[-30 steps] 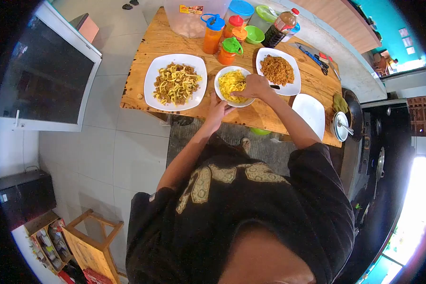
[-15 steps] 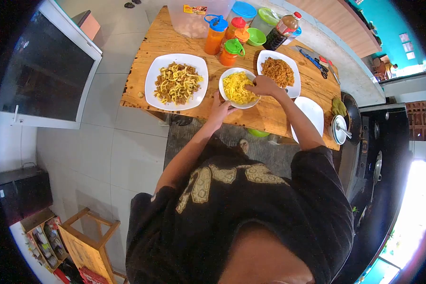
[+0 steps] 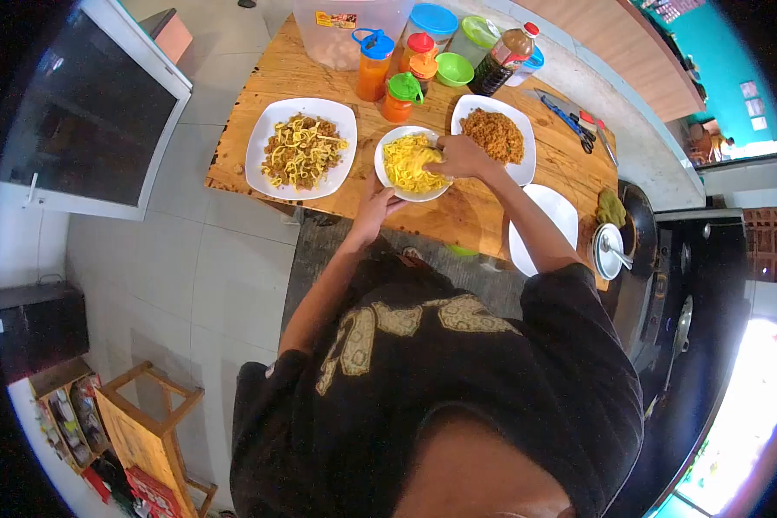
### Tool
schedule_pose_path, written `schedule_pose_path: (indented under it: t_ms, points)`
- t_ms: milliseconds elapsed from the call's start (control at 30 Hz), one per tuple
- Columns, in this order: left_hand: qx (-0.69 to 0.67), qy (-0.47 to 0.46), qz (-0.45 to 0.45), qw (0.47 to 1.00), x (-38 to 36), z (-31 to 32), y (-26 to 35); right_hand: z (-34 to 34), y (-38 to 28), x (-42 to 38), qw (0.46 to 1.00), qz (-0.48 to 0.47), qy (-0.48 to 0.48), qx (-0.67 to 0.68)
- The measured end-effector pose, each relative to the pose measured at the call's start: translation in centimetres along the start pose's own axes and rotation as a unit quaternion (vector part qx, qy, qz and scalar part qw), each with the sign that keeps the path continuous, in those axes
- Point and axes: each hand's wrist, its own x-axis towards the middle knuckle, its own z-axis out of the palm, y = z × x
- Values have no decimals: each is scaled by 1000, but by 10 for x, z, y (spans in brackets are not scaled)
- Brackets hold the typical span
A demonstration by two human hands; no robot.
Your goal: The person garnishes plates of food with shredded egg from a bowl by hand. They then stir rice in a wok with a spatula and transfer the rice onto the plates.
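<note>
A white bowl (image 3: 390,182) of yellow shredded strips (image 3: 410,160), which look like sliced omelette, stands at the table's near edge. My left hand (image 3: 375,210) grips the bowl's lower left rim. My right hand (image 3: 460,159) reaches over the right rim, its fingers closed in the strips; the fingertips are partly hidden and slightly blurred. To the left is a square white plate (image 3: 262,177) of brown fried rice (image 3: 300,175) topped with yellow strips. Behind my right hand, another white plate (image 3: 527,168) bears reddish-brown fried rice or noodles (image 3: 497,135).
A bare white plate (image 3: 554,216) lies under my right forearm. Sauce bottles (image 3: 374,73), a green bowl (image 3: 454,69), a dark sauce bottle (image 3: 502,60) and a plastic tub (image 3: 337,39) line the back. Scissors (image 3: 578,129), stacked bowls (image 3: 607,259) and a wok (image 3: 639,224) are right.
The whole view has shifted, so the table's things appear farther left. My left hand stays on the bowl, and my right fingers stay among the strips, which now look blurred beside them.
</note>
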Motion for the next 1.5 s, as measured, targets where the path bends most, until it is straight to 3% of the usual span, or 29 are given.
schedule_pose_path:
  t_ms: [133, 233, 333, 433, 533, 633, 800, 900, 1233, 1500]
  points:
    - [-22, 41, 1, 999, -3, 1, -8, -13, -10, -8, 996, -32, 68, 58]
    - [-31, 51, 35, 998, -5, 3, -14, -12, -7, -11, 994, -56, 87, 28]
    - [-31, 75, 42, 996, -2, 8, -22, -12, 0, -13, 993, -12, 112, -44]
    - [-9, 80, 50, 996, -2, 10, -22, -10, 3, -20, 979, -52, 195, -27]
    - [-8, 78, 50, 996, -5, 14, -18, -6, 8, -22, 987, -44, 145, -60]
    - [-23, 93, 27, 995, -4, 15, -14, -7, 6, -26, 970, -35, 240, 11]
    - [-2, 54, 57, 997, 0, 12, -10, 3, 15, -3, 988, 22, 144, -53]
    - [5, 69, 31, 997, 0, 10, -9, 3, 9, 9, 984, 0, 153, -92]
    - [-35, 55, 27, 998, 0, 6, -9, -4, -22, 3, 975, -124, 35, -182]
    - [-27, 67, 4, 997, 3, 2, -9, -20, -14, 10, 987, -55, 54, -139]
